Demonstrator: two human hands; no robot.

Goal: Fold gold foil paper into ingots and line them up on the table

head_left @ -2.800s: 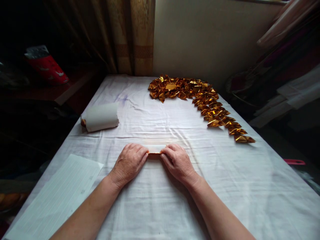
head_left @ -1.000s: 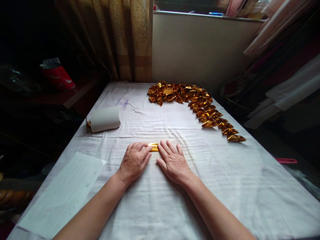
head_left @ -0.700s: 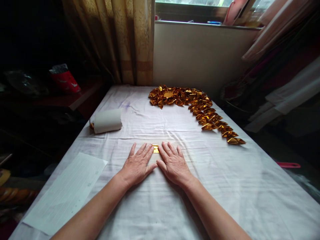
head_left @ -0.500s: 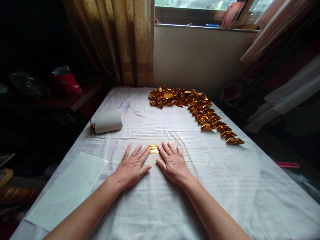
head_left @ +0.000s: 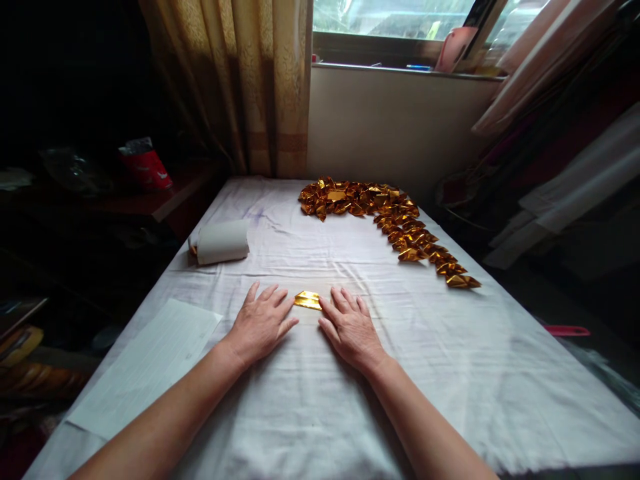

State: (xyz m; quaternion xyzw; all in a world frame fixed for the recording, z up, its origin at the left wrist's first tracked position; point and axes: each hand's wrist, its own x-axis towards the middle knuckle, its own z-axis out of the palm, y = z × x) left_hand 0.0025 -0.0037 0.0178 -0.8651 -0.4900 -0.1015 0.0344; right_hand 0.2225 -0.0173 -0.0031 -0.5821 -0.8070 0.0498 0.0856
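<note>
The foil looked light, probably slick and easily creased, best pinched at its slanted ends; left hand and right hand lay palm-down, spread, gripping nothing.

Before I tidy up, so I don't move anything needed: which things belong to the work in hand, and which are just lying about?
Work in hand:
gold strip, between left hand and right hand
gold pieces, probably, by their matching colour
white roll, possibly

Apparently just lying about:
white sheet
red container
pink handle
</note>
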